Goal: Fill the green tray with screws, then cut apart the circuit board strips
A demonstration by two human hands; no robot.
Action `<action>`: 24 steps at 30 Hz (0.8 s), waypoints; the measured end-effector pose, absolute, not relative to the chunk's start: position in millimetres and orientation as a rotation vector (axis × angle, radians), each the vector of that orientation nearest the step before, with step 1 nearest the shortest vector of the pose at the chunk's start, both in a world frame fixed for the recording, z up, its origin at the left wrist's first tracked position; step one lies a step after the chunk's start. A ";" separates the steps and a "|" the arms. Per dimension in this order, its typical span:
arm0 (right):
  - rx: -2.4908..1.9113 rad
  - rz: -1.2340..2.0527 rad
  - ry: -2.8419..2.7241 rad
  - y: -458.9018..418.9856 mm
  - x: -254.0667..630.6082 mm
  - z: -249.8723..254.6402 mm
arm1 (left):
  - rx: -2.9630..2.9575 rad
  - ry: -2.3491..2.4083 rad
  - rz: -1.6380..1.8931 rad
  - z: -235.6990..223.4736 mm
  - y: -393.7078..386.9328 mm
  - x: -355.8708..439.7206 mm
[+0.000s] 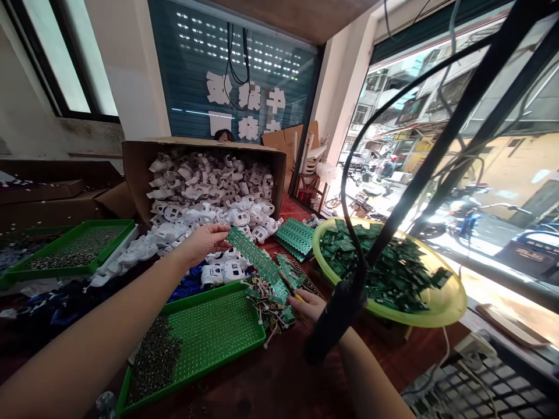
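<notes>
My left hand pinches the upper left end of a long green circuit board panel between thumb and fingers. Near the panel's lower right end, my right hand is closed on a yellow-handled tool with a dark, narrow front part; its exact kind is unclear. The tool's front lies over or against the board; contact cannot be made out. Beneath that end is a heap of small green boards with wires and white connectors. A black stand arm partly covers my right wrist.
A green perforated tray holds small metal parts. White plastic shells fill a tipped cardboard box. More board panels lie beside a yellow basin of green boards. A black stand rises at right. Someone's head shows behind the box.
</notes>
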State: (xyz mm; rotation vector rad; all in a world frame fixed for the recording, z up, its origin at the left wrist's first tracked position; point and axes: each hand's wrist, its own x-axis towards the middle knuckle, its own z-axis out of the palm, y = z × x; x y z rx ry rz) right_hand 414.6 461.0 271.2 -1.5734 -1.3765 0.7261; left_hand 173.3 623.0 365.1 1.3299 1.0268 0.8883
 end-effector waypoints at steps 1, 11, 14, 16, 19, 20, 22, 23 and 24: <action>-1.571 0.798 -1.407 463.2 414.5 269.8 | 1.333 1.024 0.888 365.3 622.3 173.4; -1.820 0.653 -1.531 477.4 421.3 257.4 | 1.498 1.001 0.963 372.8 595.9 176.2; -1.877 0.605 -1.521 478.4 417.6 258.3 | 1.703 0.971 1.004 377.7 572.2 179.1; -1.879 0.604 -1.524 478.1 416.3 257.4 | 1.736 0.960 1.045 378.7 565.0 179.3; -1.806 0.679 -1.568 475.2 416.6 254.5 | 1.551 0.995 1.098 372.7 575.4 174.2; -1.768 0.716 -1.585 473.8 416.9 253.5 | 1.432 1.005 1.097 368.5 582.8 171.2; -1.690 0.789 -1.610 470.7 417.5 252.1 | 1.169 0.978 1.052 357.6 598.3 164.5; -1.641 0.837 -1.606 469.3 417.7 251.8 | 1.100 0.966 1.023 351.5 604.9 161.3; -1.593 0.889 -1.583 468.2 417.7 251.9 | 1.054 0.958 1.000 345.4 610.1 158.7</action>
